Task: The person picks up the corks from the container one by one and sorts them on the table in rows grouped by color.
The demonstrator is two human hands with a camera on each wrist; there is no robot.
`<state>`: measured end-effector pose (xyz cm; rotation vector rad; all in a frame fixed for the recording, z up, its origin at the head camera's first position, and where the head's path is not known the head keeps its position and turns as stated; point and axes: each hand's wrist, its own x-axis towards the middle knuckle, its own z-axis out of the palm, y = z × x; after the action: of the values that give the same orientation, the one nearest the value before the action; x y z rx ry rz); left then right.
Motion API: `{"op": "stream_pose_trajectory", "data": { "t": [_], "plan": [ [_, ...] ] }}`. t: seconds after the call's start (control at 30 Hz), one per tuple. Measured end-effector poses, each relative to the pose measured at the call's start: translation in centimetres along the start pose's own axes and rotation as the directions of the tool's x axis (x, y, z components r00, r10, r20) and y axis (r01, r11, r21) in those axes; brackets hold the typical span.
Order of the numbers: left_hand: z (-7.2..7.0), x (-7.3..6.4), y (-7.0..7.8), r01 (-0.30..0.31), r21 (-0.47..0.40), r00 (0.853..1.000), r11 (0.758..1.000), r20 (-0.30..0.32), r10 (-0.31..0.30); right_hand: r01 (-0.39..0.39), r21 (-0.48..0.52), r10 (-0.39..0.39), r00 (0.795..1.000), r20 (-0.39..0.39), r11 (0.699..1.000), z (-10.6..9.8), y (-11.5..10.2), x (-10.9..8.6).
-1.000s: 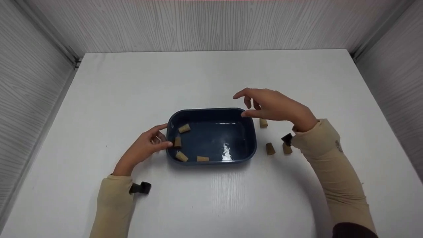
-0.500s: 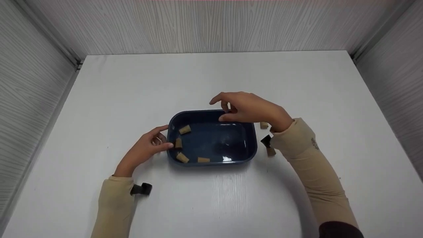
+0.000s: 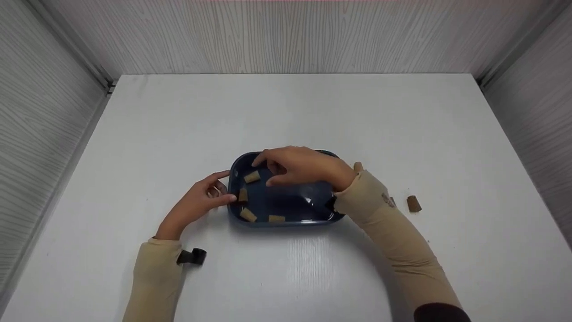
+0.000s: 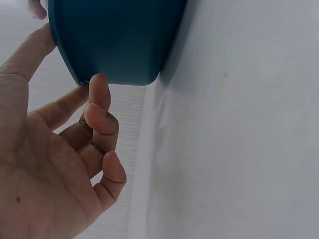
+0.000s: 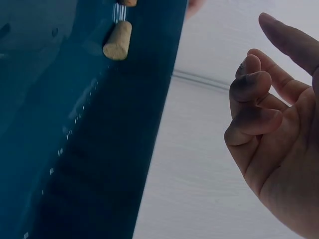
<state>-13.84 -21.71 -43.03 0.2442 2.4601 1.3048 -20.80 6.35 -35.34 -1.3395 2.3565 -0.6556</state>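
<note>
A dark blue rectangular tub [image 3: 268, 203] stands on the table with several tapered corks inside, among them one cork [image 3: 252, 177] near its left back corner. My left hand [image 3: 196, 201] holds the tub's left end, thumb at the rim and index finger against the side. Over the middle of the tub hovers my right hand [image 3: 304, 167], its fingers loosely bent. Nothing lies between those fingers in the right wrist view, where a pale cork [image 5: 117, 42] shows inside the tub.
To the right of the tub, a cork [image 3: 414, 204] lies on the white table [image 3: 286, 277]. Another cork [image 3: 358, 167] sits just behind the right wrist, and the right sleeve [image 3: 380, 205] mostly covers a third. A wood-grained wall [image 3: 286, 36] rises behind the table.
My right hand has moved left and toward me, from the tub's back right corner to over its middle. The left hand keeps its place on the tub, and the corks inside lie as before.
</note>
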Motion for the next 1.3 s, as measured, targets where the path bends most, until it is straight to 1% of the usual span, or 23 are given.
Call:
{"op": "stream_pose_trajectory", "data": {
  "t": [0.23,0.43,0.57,0.8,1.07,1.17,1.3],
  "plan": [
    [0.1,0.0,0.1,0.009,0.003,1.0,1.0,0.001,-0.009,0.005,-0.046,0.0,0.994,0.108,0.999,2.1,-0.3,2.2],
    [0.2,0.2,0.2,-0.001,0.0,1.0,1.0,0.0,0.001,0.015,-0.1,0.006,0.978,0.206,0.995,3.8,-0.3,3.8],
    [0.3,0.2,0.1,-0.006,0.012,1.0,1.0,-0.002,0.006,0.027,-0.125,0.006,0.966,0.257,0.992,4.7,-0.2,4.2],
    [0.4,0.3,-0.2,-0.008,0.012,1.0,1.0,-0.009,0.008,0.019,-0.179,0.037,0.954,0.299,0.984,5.4,-0.2,4.4],
    [0.3,0.1,0.0,-0.01,0.008,1.0,1.0,-0.008,0.01,0.037,-0.237,0.057,0.925,0.376,0.971,6.6,-0.1,5.0],
    [0.4,0.2,-0.1,-0.014,0.008,1.0,1.0,-0.01,0.014,0.034,-0.262,0.071,0.921,0.383,0.965,6.8,-0.1,5.1],
    [0.4,0.2,-0.2,-0.016,0.012,1.0,1.0,-0.019,0.016,0.039,-0.275,0.072,0.921,0.384,0.961,6.9,0.0,5.2]
  ]
}}
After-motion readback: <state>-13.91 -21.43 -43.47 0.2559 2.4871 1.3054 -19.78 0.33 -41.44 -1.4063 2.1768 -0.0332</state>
